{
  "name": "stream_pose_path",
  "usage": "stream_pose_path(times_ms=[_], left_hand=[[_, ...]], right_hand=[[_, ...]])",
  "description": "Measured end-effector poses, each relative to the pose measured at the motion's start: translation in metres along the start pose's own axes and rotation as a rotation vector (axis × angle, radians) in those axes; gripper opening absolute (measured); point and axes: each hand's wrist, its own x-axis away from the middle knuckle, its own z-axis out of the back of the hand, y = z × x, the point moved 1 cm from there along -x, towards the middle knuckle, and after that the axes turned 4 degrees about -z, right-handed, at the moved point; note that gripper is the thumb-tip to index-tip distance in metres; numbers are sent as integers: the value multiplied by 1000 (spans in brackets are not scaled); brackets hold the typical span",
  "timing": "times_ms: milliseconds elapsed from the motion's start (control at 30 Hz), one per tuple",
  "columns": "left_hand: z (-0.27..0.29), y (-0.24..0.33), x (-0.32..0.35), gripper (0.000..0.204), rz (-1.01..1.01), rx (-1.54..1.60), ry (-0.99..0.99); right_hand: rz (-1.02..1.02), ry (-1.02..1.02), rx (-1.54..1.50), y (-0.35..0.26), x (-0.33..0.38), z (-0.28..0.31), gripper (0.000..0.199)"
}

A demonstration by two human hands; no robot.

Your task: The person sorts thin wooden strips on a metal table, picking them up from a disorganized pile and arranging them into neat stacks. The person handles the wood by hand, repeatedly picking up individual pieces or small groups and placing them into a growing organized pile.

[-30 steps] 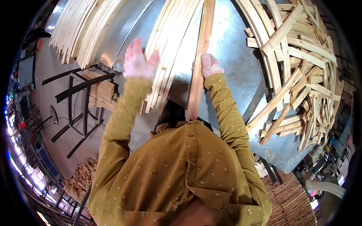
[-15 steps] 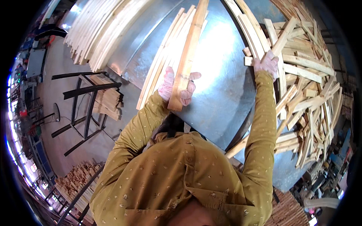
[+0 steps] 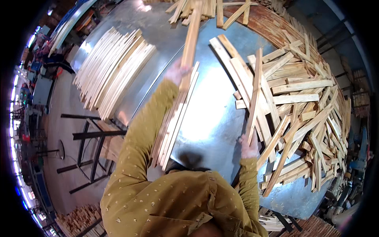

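While clenched in left fingers (image 3: 175,73), long slat (image 3: 191,39) pointing away; right fingers (image 3: 248,144) grasping another slat (image 3: 254,91)

The person wears a mustard-yellow shirt (image 3: 173,205) with long sleeves. Small pale specks dot the fabric. It has a collar and buttons at six o'clock.

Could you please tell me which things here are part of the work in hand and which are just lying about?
In hand: left hand holding a slat; right hand on a long strip; small stack; loose pile.
Lying about: far stack; black frames; floor offcuts.
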Motion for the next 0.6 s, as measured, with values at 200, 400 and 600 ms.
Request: stream_pose_path(times_ms=[200, 400, 600], left_hand=[[-45, 131, -146, 48, 187, -1065, 499], [-160, -40, 86, 52, 954, 580, -445], [-138, -61, 166, 64, 807, 875, -514]], right_hand=[[-276, -258, -526, -60, 10, -24, 70], [25, -225, 516, -69, -2, -38, 51], [-191, 357, 1442, -63, 28, 56, 100]])
